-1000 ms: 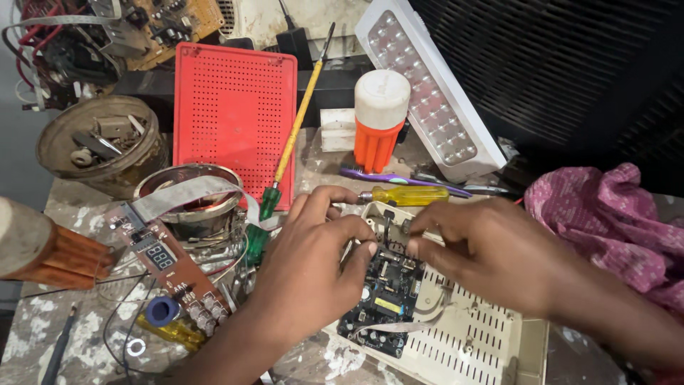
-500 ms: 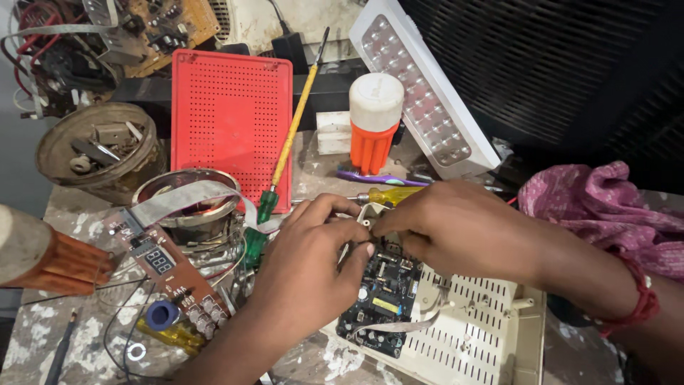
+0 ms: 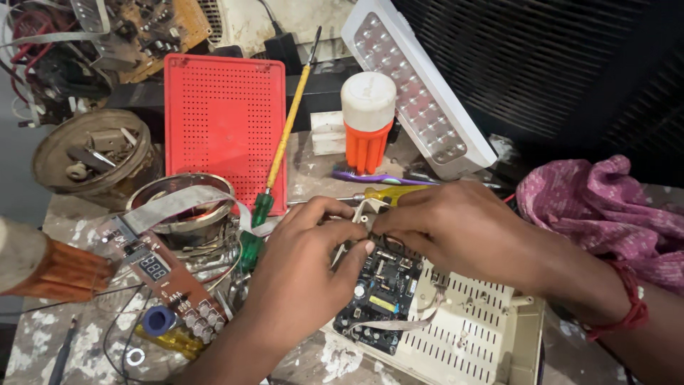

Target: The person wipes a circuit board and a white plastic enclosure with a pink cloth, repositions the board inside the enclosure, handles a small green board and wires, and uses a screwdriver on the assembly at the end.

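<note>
A dark green circuit board (image 3: pixel 381 292) lies on a cream vented plastic casing (image 3: pixel 470 335) at the lower middle. My left hand (image 3: pixel 303 274) comes from the bottom and pinches the board's upper left edge with thumb and fingers. My right hand (image 3: pixel 456 224) reaches in from the right, fingers curled over the board's top edge, touching the left fingertips. What the fingertips hold there is hidden. A grey ribbon cable (image 3: pixel 399 321) curls off the board.
A red perforated panel (image 3: pixel 226 128), a yellow-shafted green-handled screwdriver (image 3: pixel 274 167), an orange and white lamp (image 3: pixel 367 121), a white LED panel (image 3: pixel 413 85), a yellow screwdriver (image 3: pixel 388 194), a red display board (image 3: pixel 160 274), a metal bowl (image 3: pixel 92 153) and pink cloth (image 3: pixel 605 207) surround the casing.
My right hand has slid left over the board's top edge, covering more of the yellow screwdriver. The view has shifted slightly; the left hand stays on the board.
</note>
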The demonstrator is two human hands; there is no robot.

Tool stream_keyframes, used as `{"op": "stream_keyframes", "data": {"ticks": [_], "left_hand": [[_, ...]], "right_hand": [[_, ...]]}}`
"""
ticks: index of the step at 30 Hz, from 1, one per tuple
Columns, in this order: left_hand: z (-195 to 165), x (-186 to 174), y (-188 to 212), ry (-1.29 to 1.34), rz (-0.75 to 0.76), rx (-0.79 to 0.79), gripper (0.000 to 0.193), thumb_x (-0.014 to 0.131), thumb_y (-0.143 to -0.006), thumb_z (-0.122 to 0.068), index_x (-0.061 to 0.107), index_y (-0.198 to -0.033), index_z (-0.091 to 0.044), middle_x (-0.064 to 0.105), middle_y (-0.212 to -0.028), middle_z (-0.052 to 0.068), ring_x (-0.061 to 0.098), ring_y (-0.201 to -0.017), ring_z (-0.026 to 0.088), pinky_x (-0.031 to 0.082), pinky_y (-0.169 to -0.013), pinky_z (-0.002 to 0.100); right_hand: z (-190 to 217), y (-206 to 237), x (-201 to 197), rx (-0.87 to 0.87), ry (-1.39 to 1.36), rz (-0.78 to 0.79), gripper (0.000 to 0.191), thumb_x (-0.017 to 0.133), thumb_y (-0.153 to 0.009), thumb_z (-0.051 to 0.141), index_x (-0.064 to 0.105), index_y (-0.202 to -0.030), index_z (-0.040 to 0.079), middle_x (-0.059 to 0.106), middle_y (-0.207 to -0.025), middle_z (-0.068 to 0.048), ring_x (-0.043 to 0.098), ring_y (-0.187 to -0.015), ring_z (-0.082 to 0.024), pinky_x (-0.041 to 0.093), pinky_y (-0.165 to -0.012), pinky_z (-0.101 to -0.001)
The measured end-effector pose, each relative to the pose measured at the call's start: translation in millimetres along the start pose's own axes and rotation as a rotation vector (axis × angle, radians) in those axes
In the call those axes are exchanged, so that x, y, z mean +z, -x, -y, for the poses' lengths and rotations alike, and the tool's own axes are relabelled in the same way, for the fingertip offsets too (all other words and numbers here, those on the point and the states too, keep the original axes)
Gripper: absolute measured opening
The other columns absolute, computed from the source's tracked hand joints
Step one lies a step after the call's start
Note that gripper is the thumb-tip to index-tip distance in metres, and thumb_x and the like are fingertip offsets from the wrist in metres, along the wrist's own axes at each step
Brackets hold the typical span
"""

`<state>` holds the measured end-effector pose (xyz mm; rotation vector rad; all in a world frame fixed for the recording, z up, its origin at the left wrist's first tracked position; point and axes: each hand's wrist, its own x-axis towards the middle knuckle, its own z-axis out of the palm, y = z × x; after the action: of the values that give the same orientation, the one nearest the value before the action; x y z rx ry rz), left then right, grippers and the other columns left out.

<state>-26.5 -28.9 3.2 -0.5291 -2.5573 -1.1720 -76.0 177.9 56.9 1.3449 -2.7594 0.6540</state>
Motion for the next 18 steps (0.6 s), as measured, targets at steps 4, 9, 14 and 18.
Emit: {"op": "stream_keyframes", "data": {"ticks": [4,9,14,18], "left_hand": [[-5.9,0.3,0.4,0.009,-0.019,0.011,0.015,0.076,-0.082,-0.015,0.079,-0.093,-0.005,0.071,-0.104,0.011,0.070,-0.094,0.032,0.053,-0.082,0.040],[-16.1,-2.2,1.8,0.019,-0.002,-0.059,0.018,0.075,-0.077,-0.013,0.078,-0.092,-0.005,0.071,-0.106,0.010,0.072,-0.087,0.027,0.055,-0.070,0.035],[-25.8,-1.7,1.1,0.012,-0.024,-0.064,0.015,0.076,-0.078,-0.013,0.079,-0.089,-0.004,0.073,-0.103,0.008,0.072,-0.079,0.023,0.054,-0.065,0.032],[-28.2,-0.2,0.2,0.057,0.029,-0.225,0.020,0.077,-0.077,-0.014,0.081,-0.095,-0.005,0.074,-0.102,0.004,0.066,-0.057,0.017,0.050,-0.053,0.030]], "right_hand": [[-5.0,5.1,-0.7,0.057,-0.044,0.004,0.022,0.074,-0.081,0.012,0.079,-0.102,0.010,0.078,-0.086,-0.012,0.076,-0.072,-0.028,0.058,-0.065,-0.0419],[-8.4,11.7,-3.7,-0.024,-0.117,-0.039,0.021,0.071,-0.084,0.010,0.079,-0.103,0.008,0.080,-0.097,-0.011,0.078,-0.079,-0.023,0.061,-0.072,-0.0371],[-9.1,18.5,-8.4,0.054,-0.131,-0.036,0.023,0.072,-0.085,0.012,0.079,-0.106,0.007,0.079,-0.094,-0.014,0.077,-0.080,-0.027,0.059,-0.072,-0.0394],[-11.0,22.1,-10.6,0.065,-0.146,-0.047,0.022,0.072,-0.086,0.012,0.079,-0.106,0.008,0.079,-0.094,-0.014,0.076,-0.083,-0.028,0.058,-0.075,-0.0399]]}}
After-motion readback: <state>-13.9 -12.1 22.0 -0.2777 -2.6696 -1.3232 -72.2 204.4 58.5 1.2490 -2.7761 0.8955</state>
